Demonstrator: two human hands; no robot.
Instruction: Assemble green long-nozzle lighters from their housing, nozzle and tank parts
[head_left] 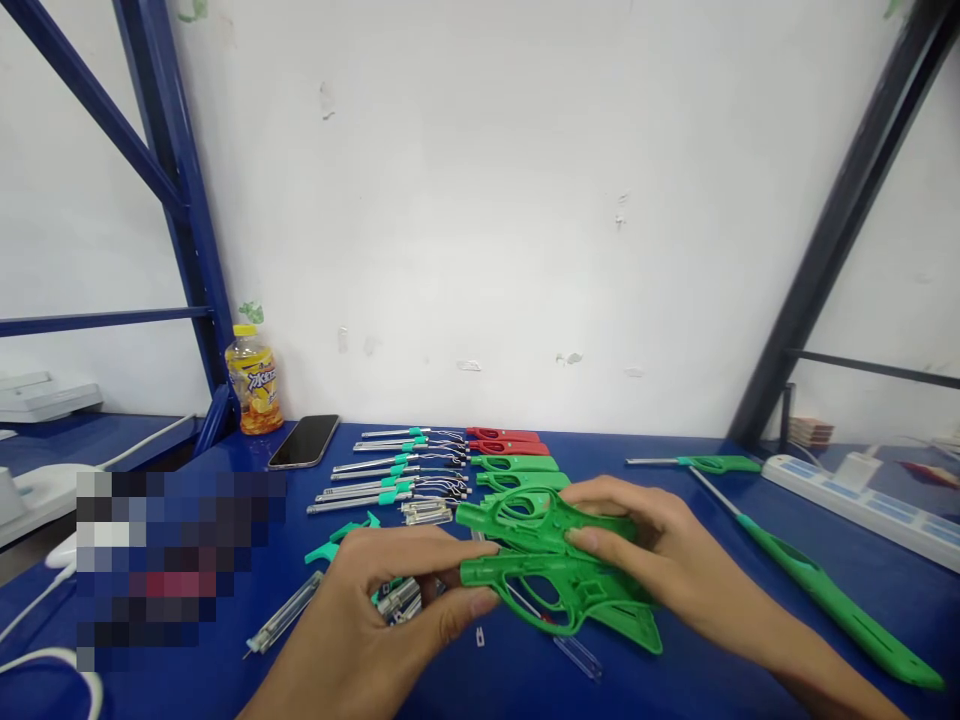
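Observation:
My left hand (409,595) pinches the nozzle end of a green plastic lighter casing half (555,583) between thumb and fingers. Around the handle of a second green casing half (517,522), just above and behind it, my right hand (637,530) is closed; its thumb presses on top. Both pieces have trigger loops and are held side by side over the table. Beneath my left hand lie clear and metallic lighter parts (401,600), partly hidden. Teal plastic triggers (330,550) and a clear fuel tank (285,612) lie to its left.
Behind the hands, metal lighter tubes (367,487) with wires are lined up beside red casings (506,435) and green casings (517,464). A phone (306,442) and a drink bottle (255,385) stand back left. At right are an assembled green lighter (832,590) and a power strip (862,505).

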